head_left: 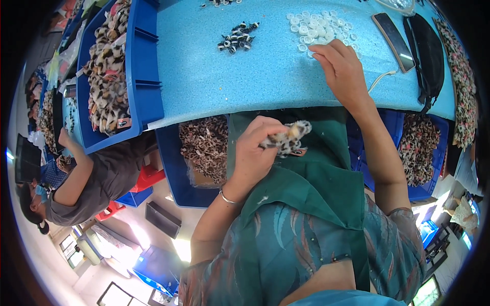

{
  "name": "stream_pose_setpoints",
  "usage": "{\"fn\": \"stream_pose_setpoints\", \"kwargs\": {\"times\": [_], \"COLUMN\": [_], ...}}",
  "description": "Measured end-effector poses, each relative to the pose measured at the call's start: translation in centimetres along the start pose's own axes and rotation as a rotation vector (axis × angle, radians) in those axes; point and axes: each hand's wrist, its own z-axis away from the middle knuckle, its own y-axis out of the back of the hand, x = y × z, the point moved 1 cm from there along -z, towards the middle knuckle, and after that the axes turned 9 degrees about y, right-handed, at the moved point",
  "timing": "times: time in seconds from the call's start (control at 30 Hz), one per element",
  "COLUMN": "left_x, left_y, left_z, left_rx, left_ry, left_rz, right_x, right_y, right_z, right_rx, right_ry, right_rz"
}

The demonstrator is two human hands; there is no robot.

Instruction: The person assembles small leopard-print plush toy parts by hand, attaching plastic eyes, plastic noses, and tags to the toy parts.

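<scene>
This is a small assembly workshop for soft goods. Beyond the right hand [341, 69] stretches a blue worktable [204, 76] with heaps of white rings [319, 29] and striped beads [236, 38]. Blue bins [145, 66] of leopard-print pieces [108, 66] stand far left of that hand and under the table, and a co-worker [87, 178] sits left of the left hand [255, 153].

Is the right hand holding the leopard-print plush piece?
No, the left hand holds the leopard-print plush piece, while the right hand reaches to the pile of white rings on the blue table.
</scene>
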Motion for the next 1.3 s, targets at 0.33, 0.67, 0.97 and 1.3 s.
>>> {"fn": "stream_pose_setpoints", "kwargs": {"times": [0.33, 0.67, 0.97, 1.3], "left_x": [0.2, 0.6, 0.8, -0.2], "left_y": [0.6, 0.1, -0.1, -0.3], "left_z": [0.7, 0.9, 1.4, 1.2], "left_rx": [0.148, 0.146, 0.166, 0.208], "left_ry": [-0.183, -0.231, -0.220, -0.226], "left_rz": [-0.195, -0.236, -0.169, -0.099], "right_x": [0.1, -8.3, -8.3, -8.8], "right_y": [-0.4, 0.0, 0.3, 1.0], "right_z": [0.1, 1.6, 3.4, 3.5], "right_rx": [-0.088, -0.342, -0.411, -0.441], "right_ry": [0.034, -0.389, -0.625, -0.406], "right_rz": [0.170, -0.834, -1.096, -0.957]}}
